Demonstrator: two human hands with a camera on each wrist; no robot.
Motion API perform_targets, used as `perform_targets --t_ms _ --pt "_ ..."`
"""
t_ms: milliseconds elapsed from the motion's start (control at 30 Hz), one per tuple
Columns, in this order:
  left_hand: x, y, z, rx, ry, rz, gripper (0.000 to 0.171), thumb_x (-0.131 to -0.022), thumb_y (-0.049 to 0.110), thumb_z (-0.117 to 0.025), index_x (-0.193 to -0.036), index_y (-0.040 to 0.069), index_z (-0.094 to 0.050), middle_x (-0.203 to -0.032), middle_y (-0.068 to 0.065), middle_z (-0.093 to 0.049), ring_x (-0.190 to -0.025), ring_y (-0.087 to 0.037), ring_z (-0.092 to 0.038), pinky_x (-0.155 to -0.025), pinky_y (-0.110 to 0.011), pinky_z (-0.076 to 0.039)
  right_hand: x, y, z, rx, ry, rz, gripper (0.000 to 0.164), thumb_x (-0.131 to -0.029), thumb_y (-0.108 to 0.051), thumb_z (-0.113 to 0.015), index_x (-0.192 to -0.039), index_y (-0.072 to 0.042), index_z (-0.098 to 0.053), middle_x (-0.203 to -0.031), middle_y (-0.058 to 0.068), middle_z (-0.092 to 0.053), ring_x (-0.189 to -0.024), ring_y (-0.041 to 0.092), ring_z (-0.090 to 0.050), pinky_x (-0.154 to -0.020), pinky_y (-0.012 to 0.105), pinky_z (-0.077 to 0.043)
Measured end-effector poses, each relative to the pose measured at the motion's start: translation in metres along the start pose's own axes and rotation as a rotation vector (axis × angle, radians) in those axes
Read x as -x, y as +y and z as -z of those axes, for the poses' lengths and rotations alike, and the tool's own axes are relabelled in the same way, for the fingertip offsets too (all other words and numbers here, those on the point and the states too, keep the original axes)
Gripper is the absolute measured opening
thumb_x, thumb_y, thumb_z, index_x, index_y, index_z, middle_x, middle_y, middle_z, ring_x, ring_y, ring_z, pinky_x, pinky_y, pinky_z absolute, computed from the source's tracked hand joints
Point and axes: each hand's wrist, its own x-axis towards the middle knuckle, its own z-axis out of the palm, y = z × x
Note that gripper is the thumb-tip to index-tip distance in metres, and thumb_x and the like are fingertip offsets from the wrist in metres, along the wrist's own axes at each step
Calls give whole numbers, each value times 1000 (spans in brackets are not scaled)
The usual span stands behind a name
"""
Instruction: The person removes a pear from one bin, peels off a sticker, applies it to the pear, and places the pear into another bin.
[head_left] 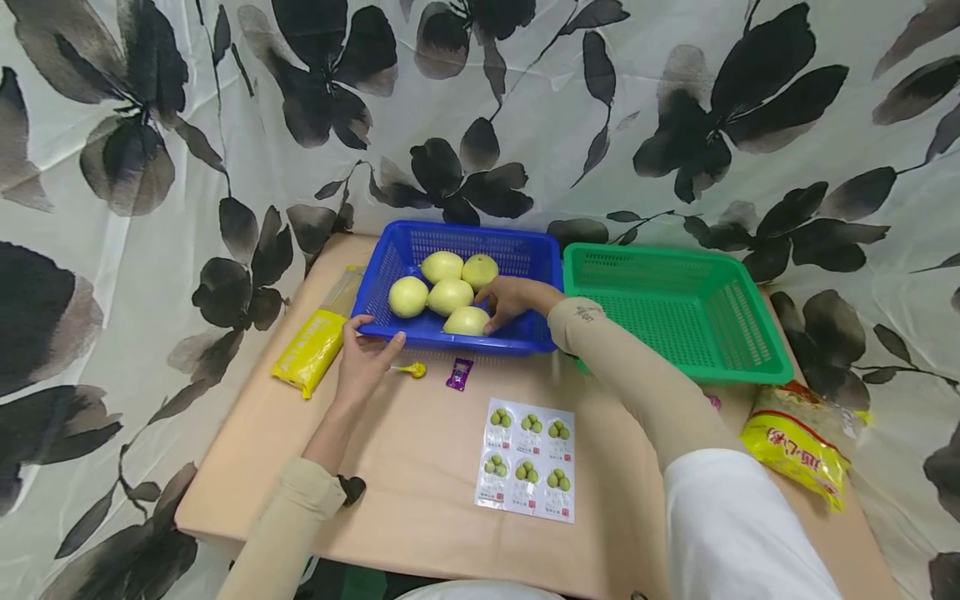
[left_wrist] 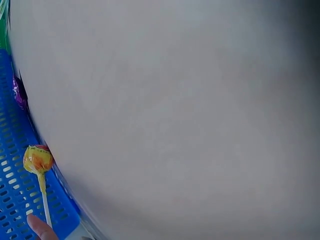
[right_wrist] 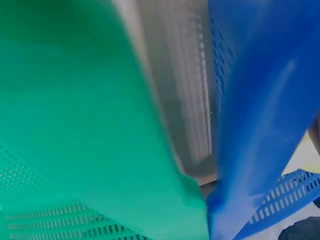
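Note:
The blue basket (head_left: 517, 250) holds several pale yellow-green round fruits, among them one at the back left (head_left: 442, 266). My right hand (head_left: 517, 298) reaches in over its right side, fingers curled at the right end of the front fruit (head_left: 465, 322). At the basket's front left corner, my left hand (head_left: 363, 360) grips the rim between fingers and thumb. A yellow-wrapped lollipop (head_left: 415, 369) lies by the left thumb; the left wrist view shows the lollipop (left_wrist: 38, 160) beside a fingertip (left_wrist: 42, 229). A sliver of fruit (right_wrist: 304, 156) shows in the right wrist view.
A green basket (head_left: 776, 354) stands to the right, close to the blue one. A purple candy (head_left: 460, 374) and a sheet of fruit stickers (head_left: 525, 459) lie in front. A yellow packet (head_left: 309, 350) is at left, a red-and-yellow bag (head_left: 798, 446) at right. Patterned cloth rises behind.

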Motion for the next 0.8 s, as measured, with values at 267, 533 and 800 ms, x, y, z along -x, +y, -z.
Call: perform_targets --t_ms 267,533,800 --pt "1 -3 0 -26 18 -7 80 -94 50 -74 -153 24 -27 -142 -25 -49 -124 -35 -59 -78 -24 -54 -5 -4 -4 66 -7 -3 65 -92 -36 -81 -147 -11 -56 -141 18 -64 -132 31 -59 -119 47 -42" --pt "3 0 -1 -44 13 -1 77 -95 50 -74 -152 26 -28 -142 -24 -49 -125 -35 -59 -84 -31 -55 -5 0 -6 30 -4 10 68 -91 -41 -81 -148 -13 -55 -140 16 -66 -132 30 -60 -118 45 -42" --pt "3 1 0 -58 8 12 78 -95 52 -73 -152 28 -27 -143 -22 -48 -127 -35 -59 -88 -34 -56 -7 0 -6 -37 -3 18 70 -90 -38 -82 -149 -12 -54 -146 18 -62 -139 33 -55 -122 47 -37"
